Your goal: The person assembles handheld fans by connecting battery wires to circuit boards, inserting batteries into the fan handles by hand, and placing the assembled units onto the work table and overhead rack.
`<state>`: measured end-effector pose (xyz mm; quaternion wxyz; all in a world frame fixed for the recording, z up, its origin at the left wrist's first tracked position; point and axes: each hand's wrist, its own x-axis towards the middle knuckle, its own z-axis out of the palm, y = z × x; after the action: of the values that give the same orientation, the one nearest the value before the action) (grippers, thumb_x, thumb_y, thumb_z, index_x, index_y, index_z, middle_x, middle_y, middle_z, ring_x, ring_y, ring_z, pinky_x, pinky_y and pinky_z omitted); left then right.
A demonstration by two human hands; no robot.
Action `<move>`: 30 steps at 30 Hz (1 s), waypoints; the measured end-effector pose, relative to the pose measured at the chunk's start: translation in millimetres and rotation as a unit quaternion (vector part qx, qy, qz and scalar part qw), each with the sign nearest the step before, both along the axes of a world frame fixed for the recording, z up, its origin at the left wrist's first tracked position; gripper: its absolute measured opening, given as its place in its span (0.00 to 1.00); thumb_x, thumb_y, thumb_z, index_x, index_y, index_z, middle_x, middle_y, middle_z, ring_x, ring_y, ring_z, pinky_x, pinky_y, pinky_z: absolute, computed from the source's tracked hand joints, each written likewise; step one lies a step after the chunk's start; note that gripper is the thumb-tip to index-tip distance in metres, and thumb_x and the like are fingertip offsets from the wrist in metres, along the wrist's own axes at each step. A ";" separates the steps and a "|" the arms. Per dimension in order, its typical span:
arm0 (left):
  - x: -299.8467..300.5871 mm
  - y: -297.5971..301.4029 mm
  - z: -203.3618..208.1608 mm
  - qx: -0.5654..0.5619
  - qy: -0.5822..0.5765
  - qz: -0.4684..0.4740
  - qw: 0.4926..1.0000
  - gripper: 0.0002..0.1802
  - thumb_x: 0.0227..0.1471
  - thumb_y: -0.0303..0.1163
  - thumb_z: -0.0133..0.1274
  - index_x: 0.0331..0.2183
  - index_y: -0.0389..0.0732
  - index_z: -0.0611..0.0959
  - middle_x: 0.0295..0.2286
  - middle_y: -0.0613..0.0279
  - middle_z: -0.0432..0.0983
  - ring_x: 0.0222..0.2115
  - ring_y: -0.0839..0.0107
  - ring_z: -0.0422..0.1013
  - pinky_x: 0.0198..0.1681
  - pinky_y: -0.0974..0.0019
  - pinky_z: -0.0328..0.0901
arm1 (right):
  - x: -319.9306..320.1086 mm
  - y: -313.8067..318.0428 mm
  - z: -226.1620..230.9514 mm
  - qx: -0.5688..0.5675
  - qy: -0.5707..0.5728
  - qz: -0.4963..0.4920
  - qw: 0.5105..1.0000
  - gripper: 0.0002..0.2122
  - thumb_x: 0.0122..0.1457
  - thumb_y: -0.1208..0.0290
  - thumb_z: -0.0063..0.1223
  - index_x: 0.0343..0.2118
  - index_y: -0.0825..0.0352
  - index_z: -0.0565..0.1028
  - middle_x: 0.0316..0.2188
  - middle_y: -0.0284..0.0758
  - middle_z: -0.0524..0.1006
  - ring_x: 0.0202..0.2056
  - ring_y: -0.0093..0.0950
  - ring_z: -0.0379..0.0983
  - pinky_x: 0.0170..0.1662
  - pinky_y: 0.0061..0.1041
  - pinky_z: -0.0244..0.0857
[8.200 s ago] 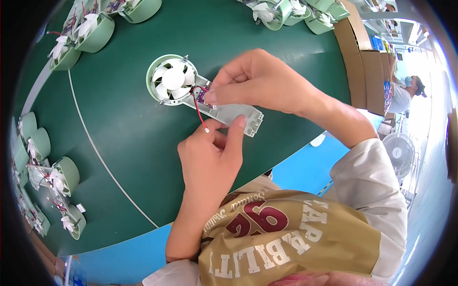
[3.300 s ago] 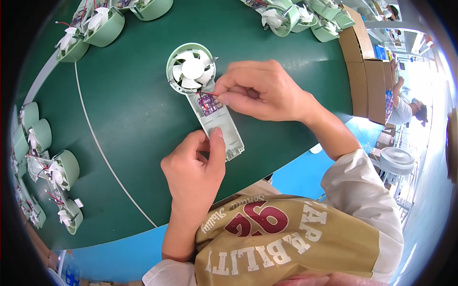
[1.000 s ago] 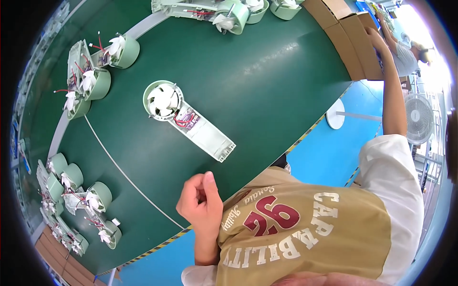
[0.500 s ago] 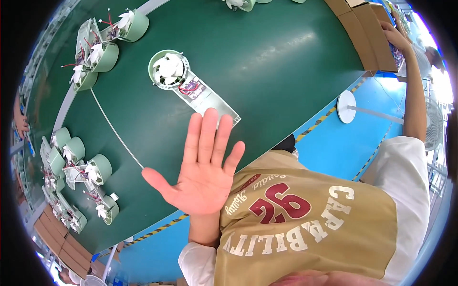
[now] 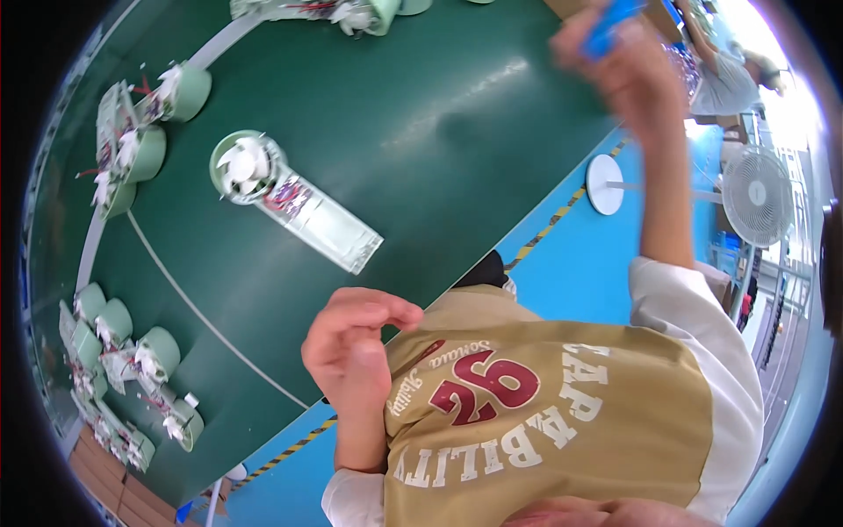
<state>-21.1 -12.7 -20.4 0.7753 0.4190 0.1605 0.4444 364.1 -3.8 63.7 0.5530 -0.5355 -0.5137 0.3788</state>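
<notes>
My left hand (image 5: 353, 347) is over the near table edge, fingers loosely bent and thumb apart from them, with nothing in it. Just beyond it on the green table lies an opened fan unit (image 5: 325, 228): white blades in a pale green ring, a circuit board with red wires, and a long whitish handle part. Off at the upper right, my right hand (image 5: 628, 75) is raised and smeared by motion. Its fingers close round a bright blue object (image 5: 612, 25), too blurred to tell its kind.
More fan units (image 5: 145, 154) stand along the table's left side, with a group (image 5: 158, 351) lower left and several at the top edge. A cardboard box (image 5: 566, 7) sits behind my right hand. A standing fan (image 5: 757, 195) and another person (image 5: 729, 83) are at the right.
My right hand has come away from the cardboard box toward the table, now with the blue object. My left hand has gone from spread flat to loosely bent. The whole view has shifted.
</notes>
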 end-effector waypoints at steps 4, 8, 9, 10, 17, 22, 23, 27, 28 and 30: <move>27.0 -5.3 26.9 0.093 0.205 0.136 0.965 0.25 0.47 0.20 0.64 0.49 0.32 0.79 0.39 0.49 0.76 0.34 0.66 0.76 0.32 0.72 0.71 | -134.5 -25.7 -23.9 -0.184 0.287 0.109 0.934 0.14 0.60 0.73 0.50 0.48 0.71 0.68 0.40 0.49 0.80 0.41 0.38 0.80 0.44 0.33 0.71; 27.9 -4.0 26.7 0.147 0.258 0.168 0.940 0.27 0.43 0.19 0.68 0.48 0.32 0.80 0.39 0.52 0.76 0.32 0.71 0.73 0.29 0.74 0.69 | -166.3 -51.2 -32.1 -0.225 0.043 0.180 0.957 0.11 0.56 0.80 0.49 0.42 0.69 0.66 0.33 0.39 0.77 0.33 0.31 0.75 0.35 0.31 0.66; 28.4 -3.9 27.7 0.157 0.277 0.157 0.935 0.26 0.43 0.20 0.68 0.47 0.32 0.81 0.39 0.53 0.77 0.31 0.73 0.72 0.27 0.74 0.68 | -169.5 -53.5 -36.2 -0.229 0.046 0.182 0.955 0.11 0.56 0.80 0.49 0.42 0.69 0.66 0.33 0.39 0.77 0.33 0.31 0.75 0.35 0.31 0.66; 28.8 -4.1 28.2 0.167 0.295 0.145 0.929 0.26 0.43 0.22 0.69 0.47 0.32 0.81 0.40 0.54 0.78 0.30 0.74 0.71 0.26 0.75 0.68 | -173.2 -56.2 -43.7 -0.152 -0.041 0.192 0.969 0.12 0.54 0.81 0.50 0.42 0.70 0.66 0.32 0.40 0.76 0.31 0.35 0.74 0.34 0.32 0.66; 26.9 -6.7 25.8 0.051 0.255 0.124 0.958 0.20 0.47 0.16 0.65 0.44 0.31 0.82 0.34 0.54 0.81 0.25 0.77 0.70 0.25 0.76 0.66 | -168.4 -49.4 -46.3 -0.035 -0.136 0.229 0.963 0.07 0.51 0.81 0.52 0.35 0.71 0.72 0.29 0.41 0.74 0.28 0.41 0.70 0.32 0.34 0.65; 28.8 -7.6 28.7 0.037 0.211 0.151 0.965 0.19 0.48 0.12 0.63 0.44 0.32 0.81 0.33 0.52 0.82 0.29 0.74 0.77 0.26 0.76 0.68 | -170.7 -43.8 -30.4 -0.146 0.063 0.224 0.961 0.06 0.56 0.76 0.57 0.33 0.72 0.75 0.27 0.39 0.75 0.27 0.29 0.71 0.30 0.27 0.62; 27.0 -6.8 28.0 0.036 0.211 0.152 0.965 0.19 0.48 0.12 0.63 0.44 0.32 0.81 0.33 0.52 0.82 0.29 0.74 0.77 0.26 0.76 0.68 | -172.7 -43.8 -27.0 -0.206 0.115 0.189 0.953 0.07 0.58 0.74 0.59 0.34 0.72 0.77 0.26 0.38 0.76 0.27 0.24 0.70 0.30 0.24 0.61; 22.7 -4.9 23.1 0.116 0.232 0.168 0.951 0.21 0.46 0.12 0.63 0.44 0.32 0.81 0.33 0.50 0.83 0.31 0.72 0.79 0.26 0.76 0.69 | -173.5 -42.2 -25.8 -0.226 0.136 0.120 0.957 0.04 0.57 0.76 0.60 0.32 0.71 0.79 0.27 0.35 0.79 0.27 0.19 0.71 0.29 0.19 0.59; 22.9 -4.6 22.3 0.142 0.235 0.177 0.945 0.21 0.46 0.11 0.63 0.44 0.32 0.81 0.33 0.50 0.83 0.30 0.71 0.79 0.25 0.75 0.69 | -172.5 -40.3 -26.2 -0.227 0.135 0.121 0.957 0.04 0.57 0.76 0.60 0.32 0.71 0.79 0.27 0.35 0.79 0.27 0.19 0.71 0.29 0.19 0.59; 23.4 -3.4 21.3 0.166 0.251 0.186 0.935 0.21 0.45 0.11 0.64 0.44 0.32 0.82 0.33 0.50 0.83 0.29 0.72 0.78 0.24 0.76 0.69 | -171.0 -37.1 -26.4 -0.130 -0.013 0.129 0.983 0.03 0.54 0.78 0.63 0.30 0.70 0.80 0.27 0.33 0.79 0.26 0.21 0.72 0.27 0.21 0.61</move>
<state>2.3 -16.1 0.8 0.5329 0.6024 0.3491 0.4808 193.1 -40.9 37.4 0.4183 -0.5369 -0.5325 0.5033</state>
